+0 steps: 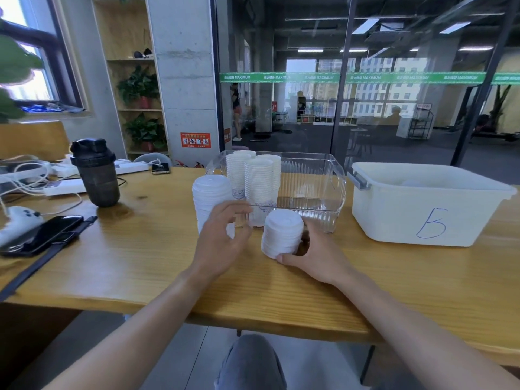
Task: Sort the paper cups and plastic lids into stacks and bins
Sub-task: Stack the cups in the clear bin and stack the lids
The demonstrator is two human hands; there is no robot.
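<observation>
Item: short stack of plastic lids [282, 233], white, nested, standing on the wooden table [146, 249] just near of the clear plastic bin [315, 192].

Holder: right hand [312, 257], thumb on the near base of the stack, fingers curled round its right and far side. The stack is gripped low.

Second hand: left hand [222, 235], fingers loosely spread and relaxed, holding nothing, in front of the tall stack of plastic lids [211, 198], which stands just left of the short one. Contact with the tall stack cannot be told.

Related stock: columns of paper cups [257, 181] stand upright, mouths up, in the left end of the clear bin. A white bin marked with a blue letter [430, 212] sits well to the right.

Orientation: the short stack's long axis is near vertical, leaning slightly left at the top; lid tops face up.

Handling advice, as judged: the step appears to be joining or moving the short stack. Keep the grip low and even, bring the free hand to the top to stop lids sliding off, lift straight up, keep the axis upright, and set it down squarely so the rims nest.
</observation>
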